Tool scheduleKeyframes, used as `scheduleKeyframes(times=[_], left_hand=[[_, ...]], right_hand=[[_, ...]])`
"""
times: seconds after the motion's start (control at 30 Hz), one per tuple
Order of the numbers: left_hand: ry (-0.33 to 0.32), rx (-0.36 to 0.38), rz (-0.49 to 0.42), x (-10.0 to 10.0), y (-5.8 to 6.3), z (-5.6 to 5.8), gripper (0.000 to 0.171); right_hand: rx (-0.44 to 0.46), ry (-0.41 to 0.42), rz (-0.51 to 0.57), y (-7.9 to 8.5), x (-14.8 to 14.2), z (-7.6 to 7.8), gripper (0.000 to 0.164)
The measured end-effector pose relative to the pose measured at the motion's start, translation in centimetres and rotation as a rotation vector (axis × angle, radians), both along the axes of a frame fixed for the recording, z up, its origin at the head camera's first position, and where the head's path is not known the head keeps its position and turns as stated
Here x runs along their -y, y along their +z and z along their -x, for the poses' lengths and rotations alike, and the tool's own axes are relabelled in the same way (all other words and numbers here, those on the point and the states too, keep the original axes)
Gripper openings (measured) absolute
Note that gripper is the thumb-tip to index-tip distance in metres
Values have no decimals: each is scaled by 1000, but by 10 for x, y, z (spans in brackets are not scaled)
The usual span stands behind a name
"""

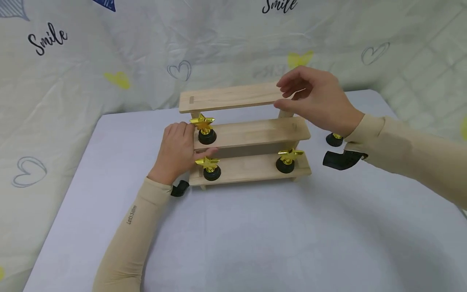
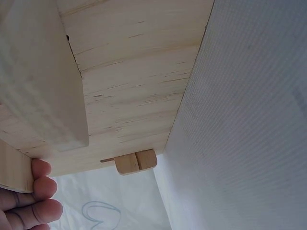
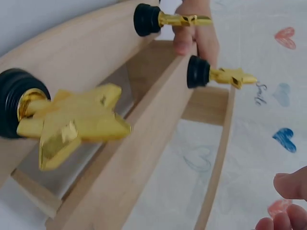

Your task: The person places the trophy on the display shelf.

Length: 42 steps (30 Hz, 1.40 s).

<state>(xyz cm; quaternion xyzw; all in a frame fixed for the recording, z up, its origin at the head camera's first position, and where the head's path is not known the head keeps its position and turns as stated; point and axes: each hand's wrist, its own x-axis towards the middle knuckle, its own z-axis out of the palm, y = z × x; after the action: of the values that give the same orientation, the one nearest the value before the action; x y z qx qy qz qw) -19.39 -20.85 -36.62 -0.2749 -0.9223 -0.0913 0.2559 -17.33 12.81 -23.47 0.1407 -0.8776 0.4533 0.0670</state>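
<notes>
Gold trophies [image 1: 211, 170] stood paired low on a wooden shelf [image 1: 248, 169], the left hand [image 1: 175, 151] gripped the middle board [image 1: 251, 134] beside a third trophy [image 1: 206, 130], and the right hand [image 1: 320, 99], thumb and fingers apart, partly hid a tabletop trophy [image 1: 334, 140] and the top board [image 1: 233, 97].

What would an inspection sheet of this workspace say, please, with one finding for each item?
Surface: white tabletop.
Job's things: three-tier wooden shelf; gold star trophies on black bases: middle-left trophy, bottom-left trophy, bottom-right trophy; fourth trophy on the tabletop, right of the shelf, partly hidden.
Clutter: nothing seen.
Hands: left hand grips the middle tier's left end; right hand near the top tier's right end, holding nothing visible.
Cables: nothing seen.
Surroundings: pale backdrop printed with hearts and "Smile".
</notes>
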Motion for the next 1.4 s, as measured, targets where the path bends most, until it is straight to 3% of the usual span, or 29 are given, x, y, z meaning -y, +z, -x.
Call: scheduleKeyframes(times=[0.2,0.5,0.83,1.1,1.4], left_hand=[[1,-5,-3,3,1,-2,82],[13,-11,-6,10,3,-4,81],[11,-13,-12,12,3,-7,79],[-7,-34,-12,12,5,-9,86],[-4,-8,-21,12,8,-11,83]], right_hand=[[-21,-55,83,6,-21,0,30],[-58,-148,109,11,-50,-1,31],[-113,-212,232,2,-87,1,34],[-136,-142,691,-12,-105,-1,40],[-161,-167,802,-27,-122,-9,41]])
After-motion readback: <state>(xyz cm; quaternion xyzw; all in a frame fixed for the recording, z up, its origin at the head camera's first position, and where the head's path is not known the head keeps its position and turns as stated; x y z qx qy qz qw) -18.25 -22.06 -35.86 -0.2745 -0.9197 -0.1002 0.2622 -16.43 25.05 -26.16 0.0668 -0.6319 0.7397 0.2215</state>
